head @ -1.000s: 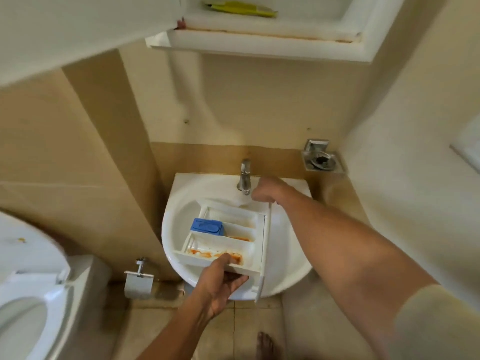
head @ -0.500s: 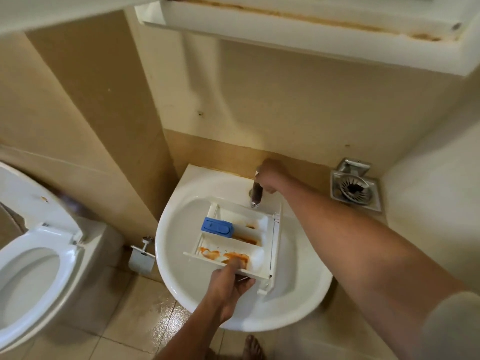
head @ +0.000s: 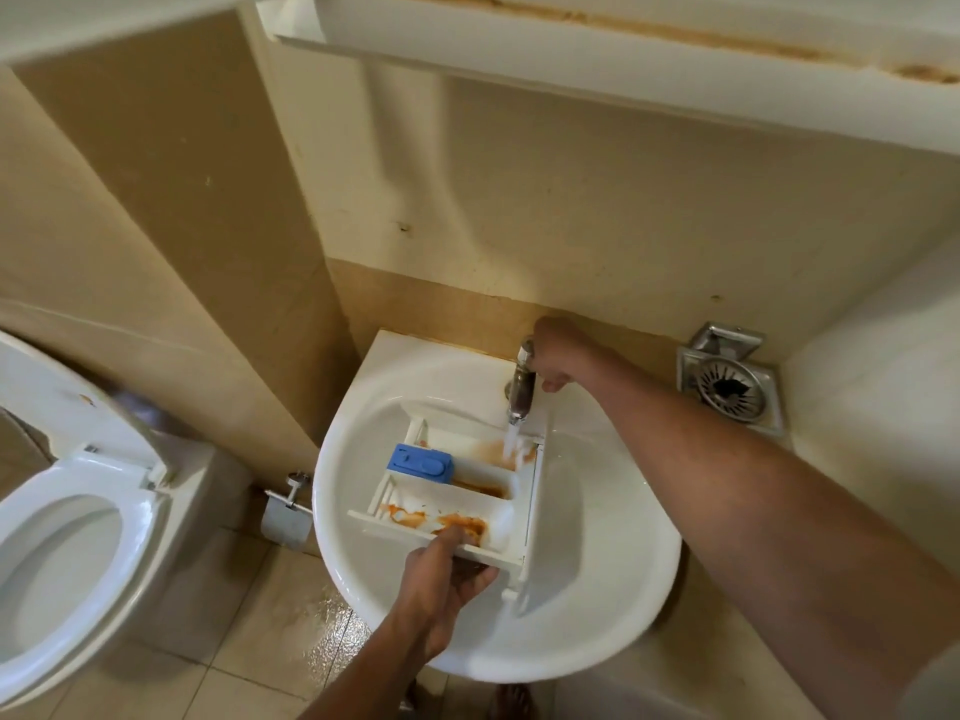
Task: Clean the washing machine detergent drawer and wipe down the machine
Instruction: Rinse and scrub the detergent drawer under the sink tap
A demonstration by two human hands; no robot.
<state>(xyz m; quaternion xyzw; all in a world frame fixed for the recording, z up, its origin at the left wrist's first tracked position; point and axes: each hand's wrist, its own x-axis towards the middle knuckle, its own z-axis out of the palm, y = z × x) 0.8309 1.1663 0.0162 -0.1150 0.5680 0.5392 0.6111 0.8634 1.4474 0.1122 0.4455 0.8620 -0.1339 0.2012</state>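
a white sink [head: 597, 631] carries the things. a detergent drawer [head: 485, 472] lies across its bowl, reaching from the near rim toward the faucet [head: 521, 392] on the back rim. whether its underside touches the bowl cannot be told, as the left hand [head: 441, 589] grips its near edge. orange-brown stains mark its compartments, and a blue cap [head: 421, 462] sits at the left of the middle one. water runs from the faucet, gripped at the top by the right hand [head: 558, 356], into the far compartment. the tiled floor [head: 234, 641] below bears a toilet [head: 67, 537] at left.

Glossy ceramic sink [head: 363, 589]; metal tap [head: 521, 392]
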